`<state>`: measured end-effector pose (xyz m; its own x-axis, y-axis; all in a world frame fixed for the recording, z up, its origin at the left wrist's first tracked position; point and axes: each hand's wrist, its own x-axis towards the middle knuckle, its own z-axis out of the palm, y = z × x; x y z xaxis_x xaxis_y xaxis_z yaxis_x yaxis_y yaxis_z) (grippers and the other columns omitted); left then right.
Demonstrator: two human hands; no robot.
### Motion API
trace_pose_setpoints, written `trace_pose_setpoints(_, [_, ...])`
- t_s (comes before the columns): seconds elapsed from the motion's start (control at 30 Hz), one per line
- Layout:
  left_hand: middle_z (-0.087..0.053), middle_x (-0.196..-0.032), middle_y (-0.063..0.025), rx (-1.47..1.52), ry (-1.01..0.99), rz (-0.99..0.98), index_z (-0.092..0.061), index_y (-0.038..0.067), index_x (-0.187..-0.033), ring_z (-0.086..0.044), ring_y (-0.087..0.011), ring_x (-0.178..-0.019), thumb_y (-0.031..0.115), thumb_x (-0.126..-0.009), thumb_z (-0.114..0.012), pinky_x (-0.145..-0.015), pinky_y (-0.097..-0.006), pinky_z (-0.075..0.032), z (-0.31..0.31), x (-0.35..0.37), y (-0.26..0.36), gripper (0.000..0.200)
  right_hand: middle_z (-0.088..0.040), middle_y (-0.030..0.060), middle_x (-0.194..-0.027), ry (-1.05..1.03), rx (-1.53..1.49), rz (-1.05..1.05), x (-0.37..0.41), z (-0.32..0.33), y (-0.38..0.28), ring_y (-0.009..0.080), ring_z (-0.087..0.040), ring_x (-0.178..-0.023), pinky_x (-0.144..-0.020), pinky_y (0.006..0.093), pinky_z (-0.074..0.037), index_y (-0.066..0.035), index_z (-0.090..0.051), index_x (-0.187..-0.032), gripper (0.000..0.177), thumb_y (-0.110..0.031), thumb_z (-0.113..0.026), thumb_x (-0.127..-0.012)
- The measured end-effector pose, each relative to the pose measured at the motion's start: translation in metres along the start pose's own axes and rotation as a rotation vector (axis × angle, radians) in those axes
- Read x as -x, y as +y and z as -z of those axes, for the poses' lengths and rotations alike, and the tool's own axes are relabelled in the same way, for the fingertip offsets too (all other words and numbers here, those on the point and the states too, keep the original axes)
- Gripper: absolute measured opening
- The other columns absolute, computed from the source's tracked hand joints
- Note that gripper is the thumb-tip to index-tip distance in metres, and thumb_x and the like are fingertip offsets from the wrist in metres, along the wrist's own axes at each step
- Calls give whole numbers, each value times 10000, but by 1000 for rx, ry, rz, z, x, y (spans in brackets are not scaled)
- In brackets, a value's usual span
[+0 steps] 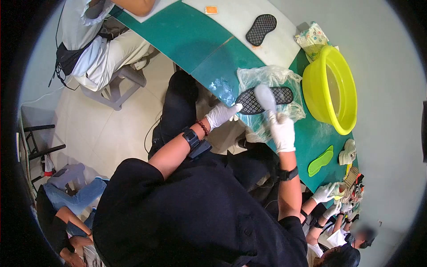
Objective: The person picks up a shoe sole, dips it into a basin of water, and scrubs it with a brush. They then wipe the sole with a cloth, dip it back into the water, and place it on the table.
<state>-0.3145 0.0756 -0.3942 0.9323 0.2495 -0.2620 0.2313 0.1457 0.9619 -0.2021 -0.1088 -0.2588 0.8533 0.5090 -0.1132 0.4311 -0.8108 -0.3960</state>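
Observation:
My left hand [222, 116], in a white glove, pinches the near left end of a black shoe insole [251, 101] with a pale diamond pattern. My right hand [282, 132], gloved too, is closed on a white, rounded tool [265, 98], possibly a brush. The tool lies across the middle of the insole and hides part of it; its underside is not visible. Beneath the insole, a crumpled clear plastic bag [291, 116] spreads over the green table [195, 44] and hangs over its edge.
A yellow basin [307, 91] stands right of the bag, a patterned packet [311, 39] behind it. Another black insole [261, 30] and an orange packet [211, 10] lie on a white board [240, 13]. A green insole [320, 161] and a shoe [348, 152] are nearer. Co-workers sit on both sides.

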Motion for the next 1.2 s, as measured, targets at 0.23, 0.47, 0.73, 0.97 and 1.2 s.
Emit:
trace_pose_setpoints(0.23, [-647, -829, -54, 30, 60, -147, -642, 23, -931, -590, -157, -765, 350, -965, -567, -723, -348, -471, -4, -5, -18, 337, -660, 258, -787, 104, 151, 27, 11, -17, 7, 443, -653, -772, -705, 505, -515, -26, -700, -824, 466, -458, -569, -941])
trace_pose_setpoints(0.47, [-633, -879, -45, 33, 0, -56, -633, 6, -972, -552, -136, -804, 332, -965, -576, -775, -340, -467, -2, -11, -24, 331, -680, 255, -800, 344, 124, 38, -44, 9, 84, 424, -682, -782, -719, 477, -531, -18, -736, -934, 473, -458, -565, -942])
trace_pose_setpoints(0.73, [-673, -990, -145, -15, 62, -163, -621, -16, -1103, -605, -251, -908, 415, -950, -582, -877, -388, -474, -5, -5, -19, 460, -648, 258, -767, -134, 14, 68, 20, -5, -10, 442, -645, -750, -677, 477, -505, -17, -677, -795, 479, -467, -587, -931])
trace_pose_setpoints(0.97, [-643, -959, -129, 14, 45, -136, -607, -23, -1095, -572, -233, -876, 394, -947, -586, -865, -383, -472, -4, -3, -13, 443, -688, 256, -865, 132, 61, -201, -30, 20, 51, 424, -680, -863, -749, 464, -533, -35, -737, -935, 463, -469, -574, -932])
trace_pose_setpoints(1.2, [-648, -1069, -177, -127, -54, -76, -580, -18, -1148, -621, -300, -946, 354, -954, -552, -872, -415, -484, 3, -7, -16, 421, -673, 265, -823, -54, -5, -22, -7, 2, 13, 424, -670, -798, -698, 485, -507, -8, -717, -881, 461, -441, -571, -941])
